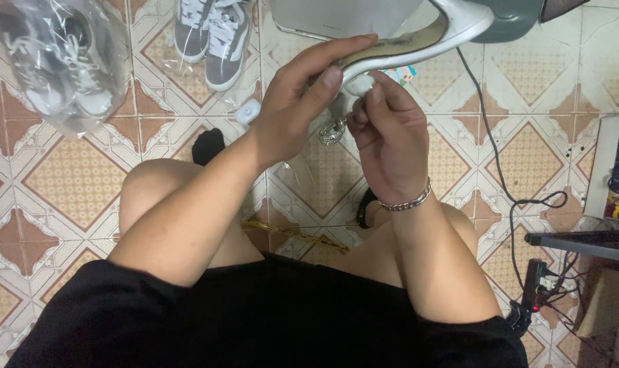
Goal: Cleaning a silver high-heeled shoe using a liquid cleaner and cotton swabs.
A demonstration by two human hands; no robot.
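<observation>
My left hand (302,102) grips a white high-heeled shoe (452,27) by its front end, thumb pressed on the edge of the sole. My right hand (388,140), with a silver bracelet on the wrist, pinches a small white piece (359,84) against the shoe's toe. A sparkly silver ornament (332,133) hangs below the shoe between both hands. I sit with bare knees over a patterned tile floor (71,177).
A pair of grey sneakers (214,34) lies on clear plastic at the top. A bagged shoe (54,61) is at the top left. A black cable (500,170) runs to a power strip (537,279) at right, near a shelf (595,238). A small white bottle (248,112) lies on the floor.
</observation>
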